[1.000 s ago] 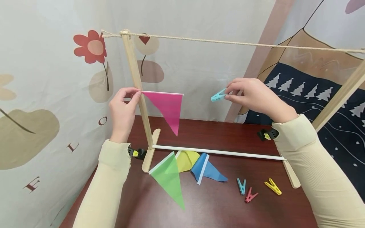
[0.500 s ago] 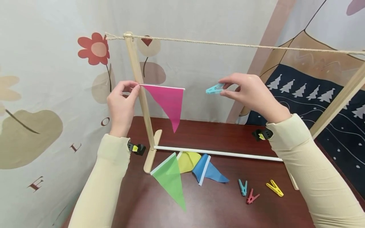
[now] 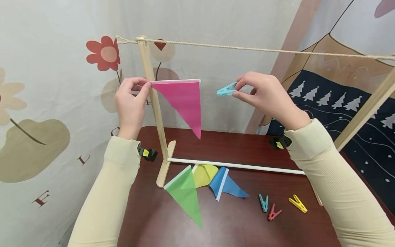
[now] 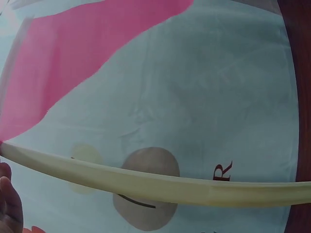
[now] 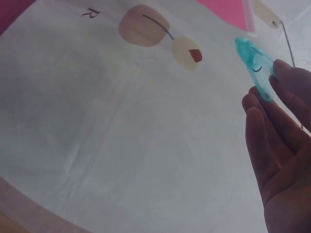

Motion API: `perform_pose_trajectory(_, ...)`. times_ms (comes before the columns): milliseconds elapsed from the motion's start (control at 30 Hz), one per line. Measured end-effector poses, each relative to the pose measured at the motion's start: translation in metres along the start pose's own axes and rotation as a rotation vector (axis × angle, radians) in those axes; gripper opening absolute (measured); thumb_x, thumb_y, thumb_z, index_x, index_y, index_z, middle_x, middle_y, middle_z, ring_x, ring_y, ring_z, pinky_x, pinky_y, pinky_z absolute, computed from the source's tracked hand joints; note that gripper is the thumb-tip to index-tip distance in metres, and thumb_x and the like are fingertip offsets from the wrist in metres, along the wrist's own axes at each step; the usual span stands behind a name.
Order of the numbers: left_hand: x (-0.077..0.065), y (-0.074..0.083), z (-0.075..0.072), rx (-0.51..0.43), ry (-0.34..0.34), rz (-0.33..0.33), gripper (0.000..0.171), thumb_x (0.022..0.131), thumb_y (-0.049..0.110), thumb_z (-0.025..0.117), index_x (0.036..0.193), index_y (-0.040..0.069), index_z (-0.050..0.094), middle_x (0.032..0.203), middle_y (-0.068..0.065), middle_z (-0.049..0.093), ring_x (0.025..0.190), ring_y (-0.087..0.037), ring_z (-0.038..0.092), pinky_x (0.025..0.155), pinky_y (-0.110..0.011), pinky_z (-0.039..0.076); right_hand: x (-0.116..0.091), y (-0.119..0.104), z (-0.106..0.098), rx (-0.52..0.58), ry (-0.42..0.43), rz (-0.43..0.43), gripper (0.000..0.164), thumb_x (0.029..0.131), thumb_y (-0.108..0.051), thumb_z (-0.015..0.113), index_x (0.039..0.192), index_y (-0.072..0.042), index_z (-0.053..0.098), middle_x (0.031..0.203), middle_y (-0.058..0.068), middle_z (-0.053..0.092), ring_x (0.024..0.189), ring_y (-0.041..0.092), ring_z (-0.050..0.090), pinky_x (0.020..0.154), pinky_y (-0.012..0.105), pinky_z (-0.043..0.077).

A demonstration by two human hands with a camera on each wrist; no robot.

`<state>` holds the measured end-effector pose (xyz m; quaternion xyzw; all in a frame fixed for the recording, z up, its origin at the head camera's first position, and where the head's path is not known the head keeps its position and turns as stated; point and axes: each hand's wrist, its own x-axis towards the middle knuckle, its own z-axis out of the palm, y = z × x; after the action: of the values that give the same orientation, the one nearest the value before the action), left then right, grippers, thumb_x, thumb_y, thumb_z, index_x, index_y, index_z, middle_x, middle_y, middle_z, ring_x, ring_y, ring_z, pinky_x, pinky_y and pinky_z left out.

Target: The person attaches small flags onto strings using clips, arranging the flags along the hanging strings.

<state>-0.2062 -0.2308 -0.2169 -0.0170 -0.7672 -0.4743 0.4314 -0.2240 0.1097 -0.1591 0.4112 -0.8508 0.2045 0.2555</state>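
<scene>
In the head view my left hand (image 3: 132,103) pinches the upper left corner of a pink triangular pennant flag (image 3: 185,99), close beside the left wooden post. The flag hangs point down from its white top edge, below the rope (image 3: 234,45). My right hand (image 3: 262,94) pinches a light blue clothespin (image 3: 226,90) by its handle ends, to the right of the flag and apart from it. The right wrist view shows the same clothespin (image 5: 252,60) between thumb and fingers. Only fingertips of the left hand (image 4: 9,204) appear in the left wrist view.
On the dark red table (image 3: 228,226) lie a green flag (image 3: 186,197), a yellow flag (image 3: 203,175) and a blue flag (image 3: 229,187). Blue (image 3: 263,203), red (image 3: 273,213) and yellow (image 3: 298,203) clothespins lie at the right. A white rod (image 3: 234,165) joins the wooden posts (image 3: 154,103) low down.
My left hand has lifted the pink flag higher toward the rope. The right hand has moved up and left with the clothespin, nearer the flag.
</scene>
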Motion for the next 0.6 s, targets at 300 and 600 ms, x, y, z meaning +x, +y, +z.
perform_pose_trajectory(300, 0.011, 0.012, 0.003, -0.044, 0.032, 0.100, 0.021, 0.082, 0.034, 0.062, 0.095, 0.018, 0.066, 0.088, 0.002, 0.056, 0.077, -0.011, 0.051, 0.061, -0.020, 0.041, 0.008, -0.010, 0.005, 0.011, 0.094, 0.005, 0.025, 0.081, -0.027, 0.065, 0.097, -0.008, 0.070, 0.107, -0.001, 0.061, 0.086, 0.008, 0.053, 0.067, 0.026, 0.045)
perform_pose_trajectory(600, 0.007, 0.043, -0.003, -0.086, 0.092, 0.115, 0.019, 0.084, 0.025, 0.061, 0.093, 0.010, 0.066, 0.088, 0.001, 0.052, 0.080, -0.011, 0.049, 0.067, -0.021, 0.040, 0.030, -0.030, 0.014, 0.098, 0.194, -0.012, 0.025, 0.081, -0.029, 0.064, 0.097, -0.011, 0.070, 0.108, -0.005, 0.060, 0.094, 0.004, 0.052, 0.067, 0.023, 0.046)
